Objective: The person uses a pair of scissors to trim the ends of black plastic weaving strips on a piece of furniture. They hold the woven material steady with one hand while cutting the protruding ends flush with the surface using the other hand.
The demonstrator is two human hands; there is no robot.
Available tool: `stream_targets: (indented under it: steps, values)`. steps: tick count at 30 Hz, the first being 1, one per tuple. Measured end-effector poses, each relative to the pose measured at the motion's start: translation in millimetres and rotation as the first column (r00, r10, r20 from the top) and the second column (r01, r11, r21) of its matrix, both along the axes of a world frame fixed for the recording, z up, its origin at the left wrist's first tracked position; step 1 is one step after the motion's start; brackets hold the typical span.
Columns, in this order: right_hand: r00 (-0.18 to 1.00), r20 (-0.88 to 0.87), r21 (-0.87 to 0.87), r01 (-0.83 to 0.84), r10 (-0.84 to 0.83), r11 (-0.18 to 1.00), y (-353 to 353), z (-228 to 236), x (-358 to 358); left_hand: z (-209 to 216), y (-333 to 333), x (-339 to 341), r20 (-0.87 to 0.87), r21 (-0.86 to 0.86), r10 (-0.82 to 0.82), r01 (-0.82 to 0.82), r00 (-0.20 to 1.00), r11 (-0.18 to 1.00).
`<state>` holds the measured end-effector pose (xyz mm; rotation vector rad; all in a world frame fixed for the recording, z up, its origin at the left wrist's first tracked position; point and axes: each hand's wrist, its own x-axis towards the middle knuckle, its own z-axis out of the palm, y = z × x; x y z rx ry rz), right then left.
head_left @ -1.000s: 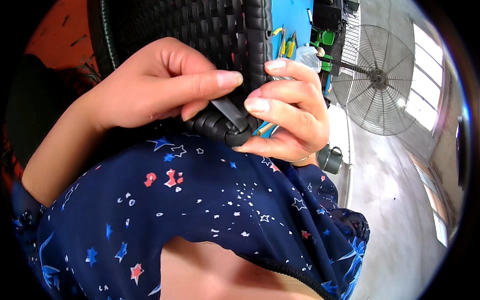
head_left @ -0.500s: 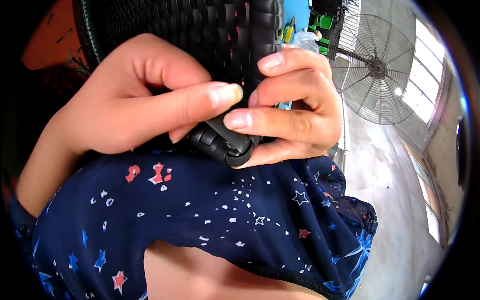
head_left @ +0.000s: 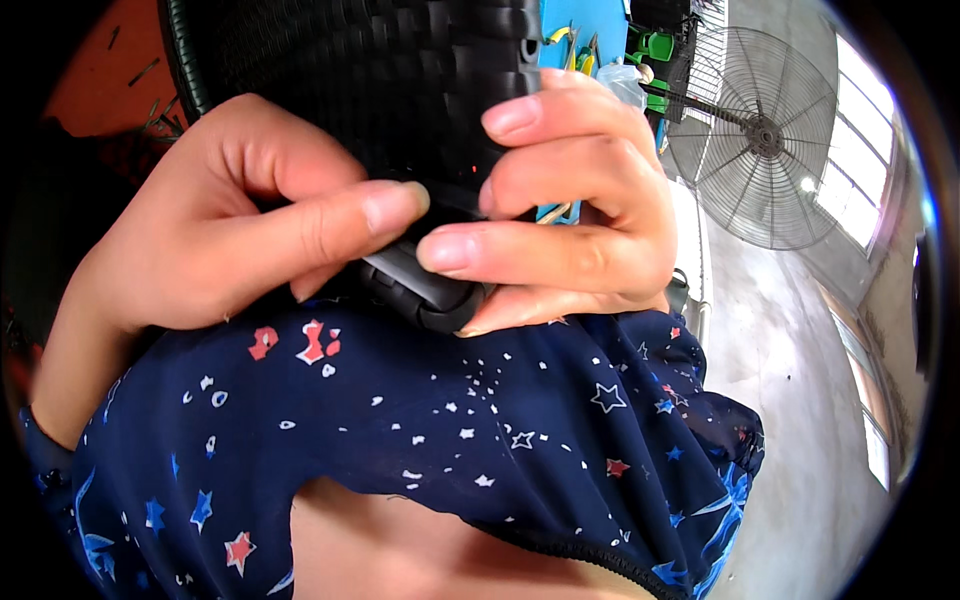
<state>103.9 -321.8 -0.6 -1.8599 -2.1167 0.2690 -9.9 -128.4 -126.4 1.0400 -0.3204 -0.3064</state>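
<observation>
A black woven plastic-rattan piece (head_left: 340, 110) rises in front of my lap, its wrapped lower edge (head_left: 430, 300) toward me. My left hand (head_left: 240, 220) is closed at that edge, thumb over bent fingers, pinching a flat black strip (head_left: 415, 265). My right hand (head_left: 600, 220) curls round the right end of the same edge. Its thumb presses beneath, one fingertip lies on the strip, and the upper fingers are bent beside the weave. How the strip runs under the left fingers is hidden.
A blue surface (head_left: 585, 20) with yellow-handled tools (head_left: 585, 60) and a clear plastic bag (head_left: 622, 84) is beyond my right hand. Further right stand green chairs (head_left: 655, 46) and a large wire fan (head_left: 765, 138). An orange-red surface (head_left: 105, 70) is at far left.
Both hands have shifted a little to the left along with the woven edge. The woven piece has tilted slightly, and more of the strip's flat face shows between my hands.
</observation>
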Motion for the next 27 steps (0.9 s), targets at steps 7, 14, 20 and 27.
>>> stream_targets:
  steps: [7, 14, 20, 27]
  values:
    - [0.995, 0.098, -0.083, -0.001, 0.009, 0.997, 7.3, 6.2, -0.3, -6.8, -1.2, 8.9, 0.04, 0.021, 0.039, -0.04, 0.998, 0.999]
    - [0.975, 0.216, -0.219, 0.096, -0.047, 0.971, 8.8, 13.7, -4.1, -12.2, -9.7, 20.7, 0.057, 0.032, 0.094, -0.096, 0.994, 0.995]
    - [0.972, 0.226, -0.296, 0.131, -0.063, 0.946, 2.3, 16.2, 1.1, -16.2, -24.3, 29.3, 0.013, 0.0, 0.095, -0.095, 0.995, 0.995]
    - [0.965, 0.261, -0.352, 0.098, -0.002, 0.931, 0.2, 23.2, 8.6, -18.2, -33.1, 34.6, 0.027, 0.012, 0.09, -0.09, 0.996, 0.996]
